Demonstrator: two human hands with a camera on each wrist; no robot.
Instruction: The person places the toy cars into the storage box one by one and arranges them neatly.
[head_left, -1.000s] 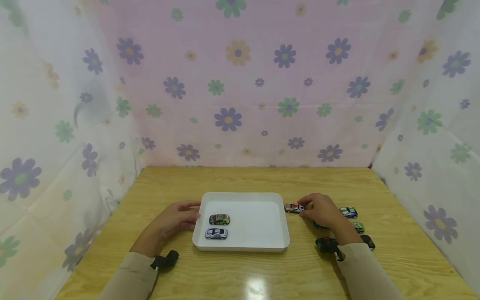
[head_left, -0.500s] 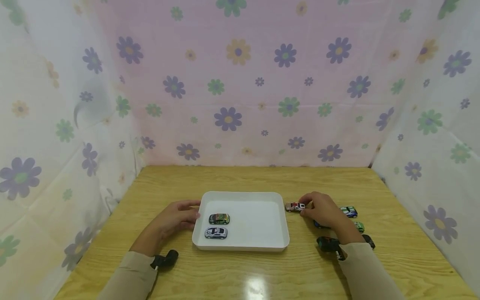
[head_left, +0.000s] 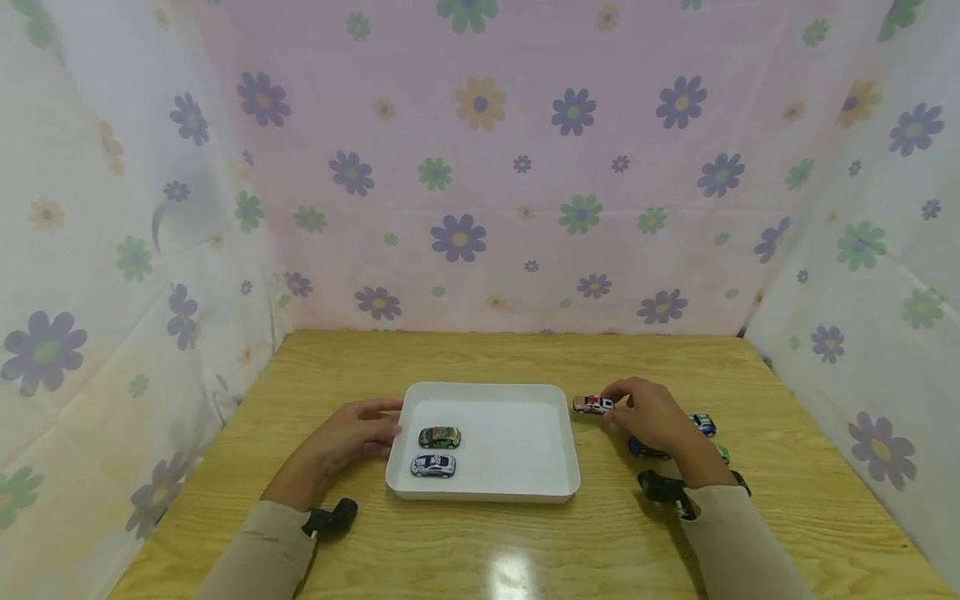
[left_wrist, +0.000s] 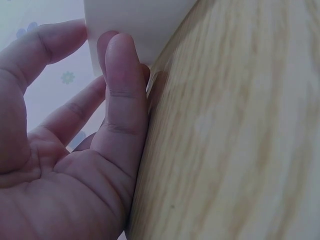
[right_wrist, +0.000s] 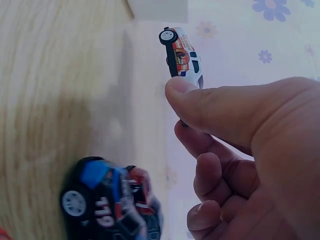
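Observation:
My right hand (head_left: 652,413) pinches a white toy car with red and orange markings (head_left: 592,404) by its right end, just right of the white tray (head_left: 517,446). In the right wrist view thumb and fingers grip the toy car (right_wrist: 184,55), which hangs above the tabletop. At the tray's left side rests my left hand (head_left: 351,435); its extended fingers (left_wrist: 122,75) touch the outer wall. Two toy cars stand inside the tray on the left: a multicoloured one (head_left: 439,437) and, nearer to me, a white and black one (head_left: 432,466).
Under and beside the right forearm stand several more toy cars, among them a dark blue one (head_left: 647,448), a blue and white one (head_left: 703,425) and a partly hidden green one (head_left: 723,452). A flowered cloth (head_left: 495,275) borders the wooden table (head_left: 450,550) at the back and sides.
The right hand has moved slightly up and away from me with the white and red toy car, uncovering more of the dark blue one. The left hand and tray have stayed put.

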